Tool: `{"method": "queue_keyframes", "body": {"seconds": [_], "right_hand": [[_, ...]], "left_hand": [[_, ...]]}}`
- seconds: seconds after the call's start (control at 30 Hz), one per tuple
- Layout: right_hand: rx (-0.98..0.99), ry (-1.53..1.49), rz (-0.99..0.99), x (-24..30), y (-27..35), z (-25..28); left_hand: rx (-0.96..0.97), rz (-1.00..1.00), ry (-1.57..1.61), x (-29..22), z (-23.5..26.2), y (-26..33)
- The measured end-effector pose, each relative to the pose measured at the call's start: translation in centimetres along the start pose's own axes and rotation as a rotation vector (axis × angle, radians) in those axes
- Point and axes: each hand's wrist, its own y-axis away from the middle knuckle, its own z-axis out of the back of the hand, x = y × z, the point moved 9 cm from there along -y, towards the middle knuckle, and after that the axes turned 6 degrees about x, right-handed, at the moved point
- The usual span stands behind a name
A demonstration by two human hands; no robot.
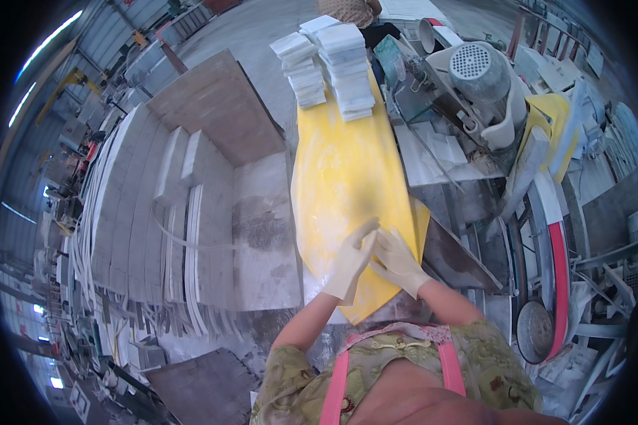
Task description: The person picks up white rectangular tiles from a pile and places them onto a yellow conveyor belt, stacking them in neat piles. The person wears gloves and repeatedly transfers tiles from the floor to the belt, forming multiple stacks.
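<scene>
My left hand (356,256) and my right hand (397,258), both in cream rubber gloves, meet over the near part of a yellow sheet (340,177). Their fingers are stretched out and touch near the tips, with no object visible between them. The yellow sheet covers a long narrow surface running away from me. At its far end stand stacks of white marble-like tiles, a left stack (306,74) and a taller right stack (347,74).
Thick grey-white slabs (120,219) stand on edge at the left, beside a brown board (216,106). To the right is a machine with a motor (480,71) and loose white pieces (436,149). A person (351,10) is beyond the tiles.
</scene>
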Motion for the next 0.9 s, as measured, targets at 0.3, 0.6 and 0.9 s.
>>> {"method": "queue_keyframes", "body": {"seconds": [0.3,0.6,0.9], "right_hand": [[-0.285,-0.050,0.232,-0.2,2.7,4.8],[-0.097,0.056,0.101,-1.6,2.4,1.0],[-0.071,-0.015,0.052,-1.1,1.4,2.8]], "left_hand": [[-0.369,-0.103,0.210,-2.9,10.1,-4.0],[-0.425,-0.195,0.286,-11.5,21.0,-23.9],[-0.211,-0.187,0.706,-14.6,22.8,-33.8]]}}
